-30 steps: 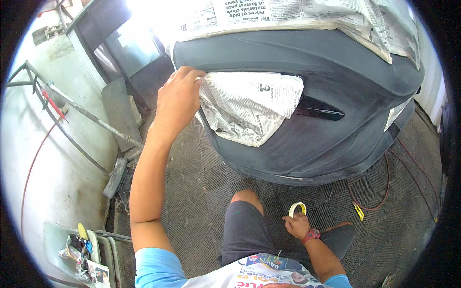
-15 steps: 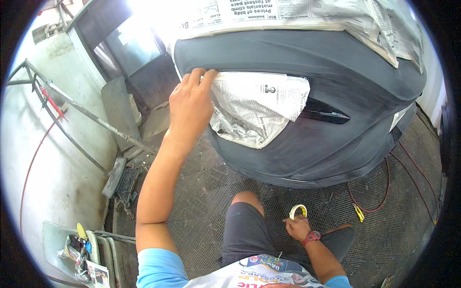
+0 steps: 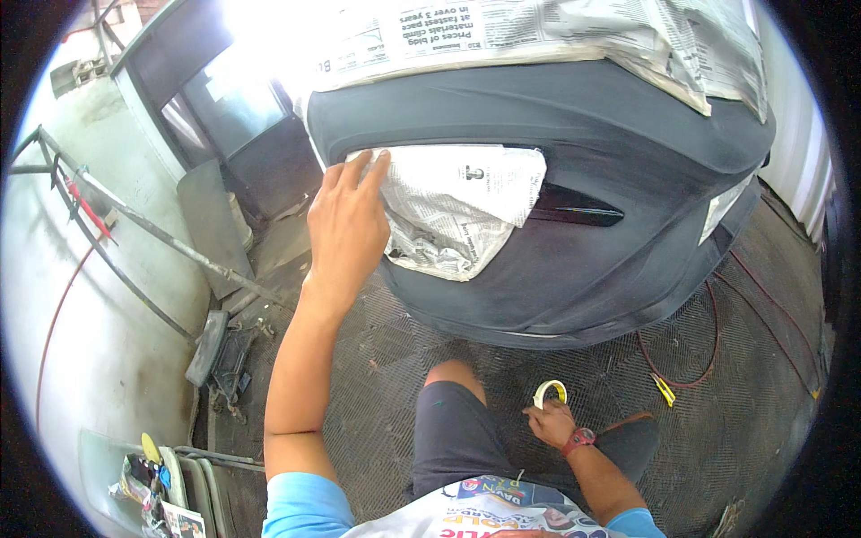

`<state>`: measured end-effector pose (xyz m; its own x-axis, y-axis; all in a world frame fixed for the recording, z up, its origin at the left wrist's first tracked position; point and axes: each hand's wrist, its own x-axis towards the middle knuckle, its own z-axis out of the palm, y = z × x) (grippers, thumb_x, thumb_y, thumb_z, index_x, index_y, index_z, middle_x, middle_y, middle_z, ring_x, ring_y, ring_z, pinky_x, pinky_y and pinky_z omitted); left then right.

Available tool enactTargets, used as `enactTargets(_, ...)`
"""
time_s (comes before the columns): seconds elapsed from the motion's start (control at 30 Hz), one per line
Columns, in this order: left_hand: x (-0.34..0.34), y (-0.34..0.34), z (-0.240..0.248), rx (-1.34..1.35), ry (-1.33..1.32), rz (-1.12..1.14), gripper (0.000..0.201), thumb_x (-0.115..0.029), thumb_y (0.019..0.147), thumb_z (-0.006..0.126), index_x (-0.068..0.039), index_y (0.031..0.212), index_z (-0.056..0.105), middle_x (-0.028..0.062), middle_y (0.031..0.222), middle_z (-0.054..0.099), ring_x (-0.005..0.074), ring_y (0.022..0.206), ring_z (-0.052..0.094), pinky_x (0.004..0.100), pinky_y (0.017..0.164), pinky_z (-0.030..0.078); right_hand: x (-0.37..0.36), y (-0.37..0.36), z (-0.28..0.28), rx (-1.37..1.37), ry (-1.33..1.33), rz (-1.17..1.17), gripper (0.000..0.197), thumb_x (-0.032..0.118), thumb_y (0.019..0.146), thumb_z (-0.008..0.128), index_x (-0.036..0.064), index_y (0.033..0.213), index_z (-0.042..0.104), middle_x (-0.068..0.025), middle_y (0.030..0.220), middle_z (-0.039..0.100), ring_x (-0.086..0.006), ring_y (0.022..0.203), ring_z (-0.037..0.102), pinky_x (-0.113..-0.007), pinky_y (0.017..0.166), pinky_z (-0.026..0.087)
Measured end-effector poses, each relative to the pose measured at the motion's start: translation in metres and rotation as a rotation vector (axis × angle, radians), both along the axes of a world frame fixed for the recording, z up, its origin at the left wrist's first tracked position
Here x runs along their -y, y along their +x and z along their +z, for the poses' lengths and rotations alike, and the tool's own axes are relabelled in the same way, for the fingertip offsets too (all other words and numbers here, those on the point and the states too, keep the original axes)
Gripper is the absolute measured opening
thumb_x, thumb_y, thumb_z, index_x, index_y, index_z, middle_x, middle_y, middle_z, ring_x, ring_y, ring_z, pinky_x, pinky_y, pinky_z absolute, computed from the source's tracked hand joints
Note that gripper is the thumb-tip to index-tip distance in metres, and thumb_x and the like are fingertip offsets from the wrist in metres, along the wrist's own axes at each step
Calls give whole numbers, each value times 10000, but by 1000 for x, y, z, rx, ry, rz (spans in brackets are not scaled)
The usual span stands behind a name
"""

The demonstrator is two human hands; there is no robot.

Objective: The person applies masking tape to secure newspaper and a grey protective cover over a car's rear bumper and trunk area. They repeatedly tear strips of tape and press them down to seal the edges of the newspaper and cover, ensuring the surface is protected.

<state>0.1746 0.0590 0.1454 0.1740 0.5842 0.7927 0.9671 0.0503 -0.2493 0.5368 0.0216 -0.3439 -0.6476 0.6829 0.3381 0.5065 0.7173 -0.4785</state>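
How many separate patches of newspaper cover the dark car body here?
2: one newspaper sheet on the side panel under the left hand, one newspaper spread across the top. More may lie beyond the frame.

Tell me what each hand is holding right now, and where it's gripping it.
The right hand holds a roll of masking tape by its lower edge. The left hand grips nothing; its fingers press flat on the newspaper's upper left corner.

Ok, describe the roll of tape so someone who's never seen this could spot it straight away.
Start at the big dark grey car body with newspaper masked onto it. Come down to the mesh floor below it, where the person's right hand rests by the knee. The roll of tape is the small pale yellow ring it holds, unlike the red hoses nearby.
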Motion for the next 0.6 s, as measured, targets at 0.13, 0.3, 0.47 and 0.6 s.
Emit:
enactTargets(0.13,-3,9,-11,7,42,16,527,42,991,616,-52,1502,706,191,1451,707,409,1319,665,489,1064,577,4,-3,39,-37,-65,-22,226,253,1019,705,195,1221,789,-169,919,759,-408,898,746,-559,862,588)
enactTargets(0.3,-3,23,-21,35,33,-5,501,25,1030,605,-53,1516,695,201,1464,704,417,1368,631,514,1156,510,10,-14,136,-338,-57,-101,474,160,1047,667,68,1495,547,-230,1136,773,-441,972,756,-542,939,578)
enactTargets(0.47,32,80,-55,357,-29,-401,416,-118,1060,694,-57,1470,728,187,1482,728,377,1385,648,479,1202,471,-2,-14,252,-647,-277,51,738,79,1050,689,-23,1638,255,-247,1236,774,-444,1027,765,-504,968,581)
enactTargets(0.6,63,129,-134,1043,-621,-789,506,-178,944,916,-40,1409,770,174,1361,788,303,1243,759,420,1064,595,3,-13,312,-588,-291,144,810,106,1059,727,-37,1690,238,-213,1117,802,-444,1076,765,-494,987,580)
